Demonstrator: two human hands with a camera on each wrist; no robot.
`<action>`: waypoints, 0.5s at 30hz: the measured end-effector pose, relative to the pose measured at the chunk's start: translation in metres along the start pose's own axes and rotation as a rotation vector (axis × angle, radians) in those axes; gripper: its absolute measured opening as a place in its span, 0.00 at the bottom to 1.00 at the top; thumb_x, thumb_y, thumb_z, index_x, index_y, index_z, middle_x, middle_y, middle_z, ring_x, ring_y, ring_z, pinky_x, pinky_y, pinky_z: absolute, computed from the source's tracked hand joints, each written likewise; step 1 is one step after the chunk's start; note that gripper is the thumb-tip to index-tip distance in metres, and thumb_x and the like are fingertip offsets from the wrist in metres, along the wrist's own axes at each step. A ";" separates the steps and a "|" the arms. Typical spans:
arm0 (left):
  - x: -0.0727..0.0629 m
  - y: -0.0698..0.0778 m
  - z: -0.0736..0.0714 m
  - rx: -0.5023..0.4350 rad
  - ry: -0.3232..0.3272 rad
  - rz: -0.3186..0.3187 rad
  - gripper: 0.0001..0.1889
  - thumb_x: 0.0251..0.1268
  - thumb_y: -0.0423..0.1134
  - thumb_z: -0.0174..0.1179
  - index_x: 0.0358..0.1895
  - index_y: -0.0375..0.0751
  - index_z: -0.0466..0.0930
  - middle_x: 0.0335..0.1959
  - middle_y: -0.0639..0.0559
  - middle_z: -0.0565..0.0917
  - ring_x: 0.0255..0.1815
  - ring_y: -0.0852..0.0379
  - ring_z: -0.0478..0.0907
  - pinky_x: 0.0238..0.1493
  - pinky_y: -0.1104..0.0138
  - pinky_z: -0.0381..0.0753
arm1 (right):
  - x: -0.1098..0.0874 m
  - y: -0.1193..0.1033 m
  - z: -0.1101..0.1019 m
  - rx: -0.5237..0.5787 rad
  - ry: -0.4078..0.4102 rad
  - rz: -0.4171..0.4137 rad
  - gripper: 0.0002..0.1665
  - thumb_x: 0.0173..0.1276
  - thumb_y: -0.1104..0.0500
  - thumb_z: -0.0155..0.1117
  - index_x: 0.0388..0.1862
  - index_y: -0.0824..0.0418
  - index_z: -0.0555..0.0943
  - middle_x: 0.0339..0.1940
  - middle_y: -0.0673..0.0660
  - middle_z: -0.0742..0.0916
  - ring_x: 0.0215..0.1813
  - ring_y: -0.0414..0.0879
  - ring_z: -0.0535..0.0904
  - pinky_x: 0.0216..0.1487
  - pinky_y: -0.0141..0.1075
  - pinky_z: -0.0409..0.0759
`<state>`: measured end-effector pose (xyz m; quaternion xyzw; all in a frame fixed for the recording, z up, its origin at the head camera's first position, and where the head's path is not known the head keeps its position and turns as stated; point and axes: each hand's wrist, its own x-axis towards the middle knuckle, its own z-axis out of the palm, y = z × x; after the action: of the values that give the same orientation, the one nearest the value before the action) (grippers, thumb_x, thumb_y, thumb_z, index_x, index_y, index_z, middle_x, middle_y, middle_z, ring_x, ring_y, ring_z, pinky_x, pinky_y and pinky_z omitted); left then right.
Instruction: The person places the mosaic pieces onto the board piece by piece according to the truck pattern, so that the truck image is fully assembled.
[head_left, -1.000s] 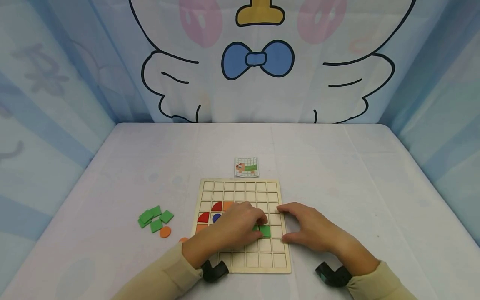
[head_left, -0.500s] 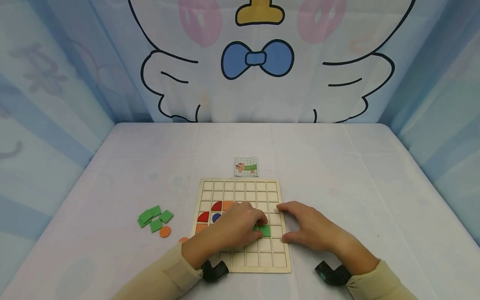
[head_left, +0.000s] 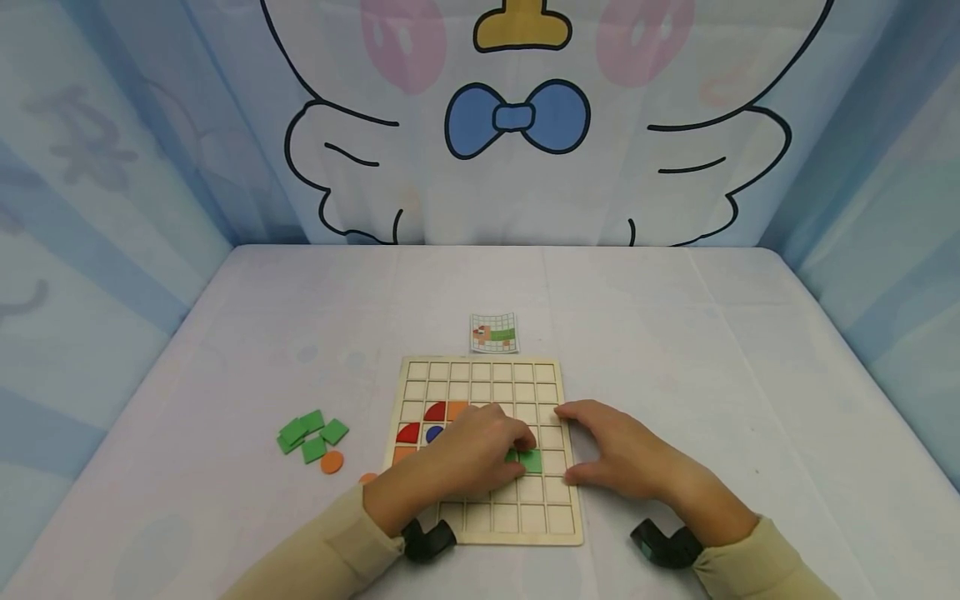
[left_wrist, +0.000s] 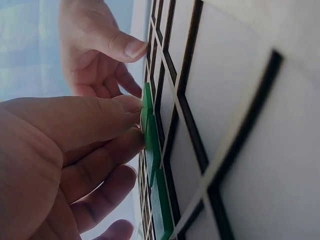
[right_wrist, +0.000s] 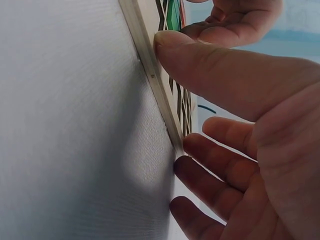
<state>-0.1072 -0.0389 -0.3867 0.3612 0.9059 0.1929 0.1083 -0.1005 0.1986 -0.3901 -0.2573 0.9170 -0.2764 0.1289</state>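
The wooden grid board [head_left: 517,521] lies flat on the table. Over its middle, my left hand [head_left: 472,450] pinches a green square tile [left_wrist: 146,102] between thumb and index finger, low at the grid. Another green tile [head_left: 531,462] sits in a cell just right of those fingertips. At the board's right edge my right hand [head_left: 630,454] rests with thumb and fingers spread, touching the wooden rim [right_wrist: 152,75]. Red quarter-round tiles [head_left: 435,412], a blue round tile [head_left: 434,433] and orange tiles [head_left: 457,411] occupy cells on the left; my left forearm hides part of the board.
Left of the board lie several loose green tiles [head_left: 314,450] and an orange disc [head_left: 332,462]. A second orange disc [head_left: 367,478] peeks out by my left wrist. Behind the board is a small picture card [head_left: 493,333] with a gridded animal.
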 end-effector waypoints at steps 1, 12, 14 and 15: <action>0.000 0.000 0.000 0.000 -0.001 0.001 0.09 0.62 0.41 0.70 0.46 0.49 0.88 0.39 0.64 0.84 0.43 0.64 0.77 0.47 0.68 0.76 | 0.000 0.000 0.000 -0.001 -0.002 0.002 0.42 0.59 0.52 0.77 0.68 0.68 0.72 0.66 0.63 0.77 0.69 0.61 0.70 0.67 0.57 0.67; -0.001 -0.001 -0.002 -0.017 -0.014 -0.001 0.10 0.63 0.41 0.70 0.47 0.50 0.87 0.41 0.65 0.83 0.44 0.64 0.75 0.49 0.67 0.75 | 0.001 0.000 0.000 -0.007 -0.006 0.021 0.45 0.58 0.48 0.78 0.69 0.67 0.71 0.67 0.64 0.76 0.70 0.62 0.69 0.66 0.58 0.67; 0.000 -0.001 -0.002 -0.015 -0.028 0.002 0.11 0.63 0.41 0.70 0.48 0.51 0.87 0.42 0.67 0.83 0.46 0.63 0.75 0.52 0.65 0.74 | 0.001 0.000 0.000 -0.006 -0.007 0.022 0.45 0.58 0.48 0.78 0.69 0.67 0.71 0.67 0.64 0.76 0.69 0.62 0.69 0.66 0.58 0.67; 0.000 -0.001 -0.002 -0.014 -0.035 0.006 0.11 0.63 0.41 0.70 0.48 0.51 0.87 0.42 0.67 0.84 0.46 0.63 0.75 0.52 0.65 0.74 | 0.001 0.000 0.000 -0.006 -0.007 0.023 0.45 0.58 0.48 0.78 0.69 0.67 0.71 0.67 0.64 0.76 0.70 0.62 0.69 0.66 0.58 0.67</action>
<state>-0.1086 -0.0399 -0.3854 0.3665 0.9014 0.1929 0.1262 -0.1013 0.1979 -0.3899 -0.2478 0.9202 -0.2714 0.1345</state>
